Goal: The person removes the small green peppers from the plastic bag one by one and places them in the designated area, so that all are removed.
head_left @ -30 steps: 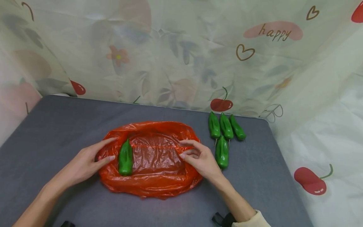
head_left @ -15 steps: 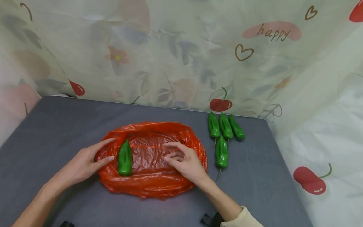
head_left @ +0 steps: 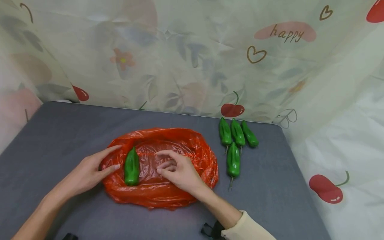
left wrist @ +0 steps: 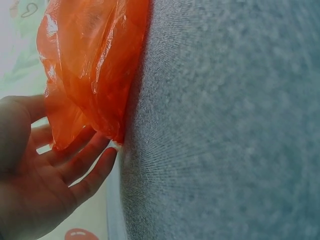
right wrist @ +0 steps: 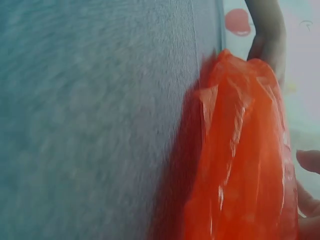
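An orange-red plastic bag point(head_left: 168, 196) lies spread on the table with its mouth facing up. Inside it, towards the left, is one green pepper point(head_left: 132, 166). My left hand point(head_left: 91, 170) rests against the bag's left rim, thumb and fingers apart; the left wrist view shows its fingers point(left wrist: 92, 180) loosely extended along the outside of the plastic. Over the middle of the bag hovers my right hand point(head_left: 181, 173), fingers loosely bent and holding nothing. The right wrist view catches only part of that hand, behind the bag point(right wrist: 245, 165).
Right of the bag, several green peppers point(head_left: 233, 160) lie on the grey tabletop point(head_left: 270, 186), three in a back row and one in front. A patterned curtain point(head_left: 180, 60) hangs behind the table's far edge.
My right hand has left the bag's right side and moved leftward over its middle, nearer the pepper inside. The bag's right side has spread outward slightly. My left hand stays put.
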### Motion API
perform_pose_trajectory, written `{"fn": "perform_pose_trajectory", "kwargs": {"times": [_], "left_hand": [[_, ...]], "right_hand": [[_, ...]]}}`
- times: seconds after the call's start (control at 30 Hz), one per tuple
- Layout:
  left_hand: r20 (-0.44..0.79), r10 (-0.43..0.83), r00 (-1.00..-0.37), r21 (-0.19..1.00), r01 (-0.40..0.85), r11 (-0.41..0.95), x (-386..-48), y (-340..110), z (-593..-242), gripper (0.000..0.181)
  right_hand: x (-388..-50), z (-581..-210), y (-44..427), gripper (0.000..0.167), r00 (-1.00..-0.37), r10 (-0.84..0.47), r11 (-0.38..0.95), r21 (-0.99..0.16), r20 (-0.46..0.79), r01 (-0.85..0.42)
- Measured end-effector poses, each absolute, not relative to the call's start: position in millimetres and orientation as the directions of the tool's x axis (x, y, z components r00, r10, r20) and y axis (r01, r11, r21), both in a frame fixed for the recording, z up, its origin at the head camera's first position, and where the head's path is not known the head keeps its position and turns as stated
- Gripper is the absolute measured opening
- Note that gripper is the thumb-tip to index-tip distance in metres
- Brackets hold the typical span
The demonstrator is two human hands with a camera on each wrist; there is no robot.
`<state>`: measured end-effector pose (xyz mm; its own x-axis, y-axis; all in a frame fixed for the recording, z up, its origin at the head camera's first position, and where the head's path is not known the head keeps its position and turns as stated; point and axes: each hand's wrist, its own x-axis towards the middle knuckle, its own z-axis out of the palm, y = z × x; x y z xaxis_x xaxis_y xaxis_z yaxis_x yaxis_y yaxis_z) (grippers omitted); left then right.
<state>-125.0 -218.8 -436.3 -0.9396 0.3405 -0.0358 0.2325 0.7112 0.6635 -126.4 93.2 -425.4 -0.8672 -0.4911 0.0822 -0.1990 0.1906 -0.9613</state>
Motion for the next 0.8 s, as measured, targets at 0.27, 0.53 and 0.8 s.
{"fn": "perform_pose_trajectory", "kwargs": {"times": [0.27,0.53,0.8], "left_hand": [[-0.048,0.351,-0.935,0.671,0.231,0.705,-123.9,-222.0,-436.2,0.067],[-0.052,0.342,-0.938,0.659,0.225,0.717,-125.1,-222.1,-435.7,0.069],[-0.051,0.344,-0.937,0.658,0.228,0.718,-124.4,-221.5,-435.6,0.069]], "right_hand": [[-124.2,-425.5,75.2,0.048,-0.857,-0.514,0.297,-0.929,0.039,-0.22],[-127.2,-424.6,60.7,0.053,-0.849,-0.529,0.326,-0.92,0.012,-0.216],[-128.9,-428.3,45.3,0.065,-0.827,-0.559,0.384,-0.903,-0.062,-0.192]]}}
